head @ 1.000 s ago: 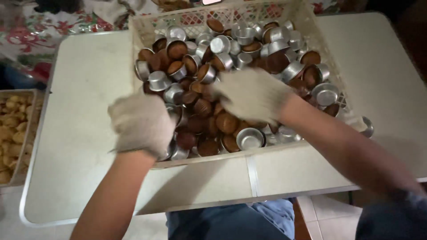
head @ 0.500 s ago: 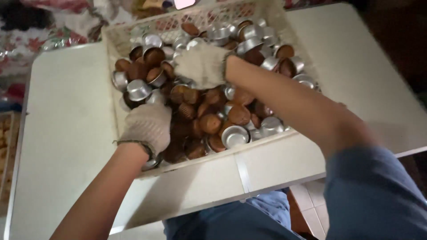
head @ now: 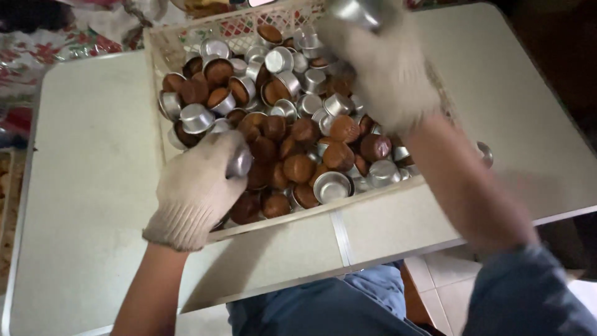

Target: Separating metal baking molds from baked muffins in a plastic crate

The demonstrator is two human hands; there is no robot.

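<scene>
Since half a second back your right hand (head: 385, 68) has swung up off the pile and now sits high over the far right corner of the crate (head: 163, 46), with a shiny metal cup (head: 357, 9) peeking out of the top of the glove — so you've lifted one clear of the heap. It's motion-blurred, but the fingers look closed around that cup. Your left hand (head: 199, 186) has barely shifted; it's parked at the near left part of the crate like before.

Going left to right: the pale folding table (head: 87, 186) runs out wide on the left. Then comes your left glove, knuckles up, wrist cocked over the crate's near rim, fingers curled down onto a small silver mould (head: 239, 163) at the edge of the heap — looks like a pinch on it, thumb side hidden. The forearm comes up from the near left edge of the table.

Middle of the crate is the pile of brown cakes (head: 298, 165), mixed with empty metal cups (head: 331, 185), some upright, some tipped.

On the right, your sleeved arm crosses the crate's near right corner diagonally, elbow low, hand raised. One stray cup (head: 485, 152) sits just outside the crate's right wall on the table.
</scene>
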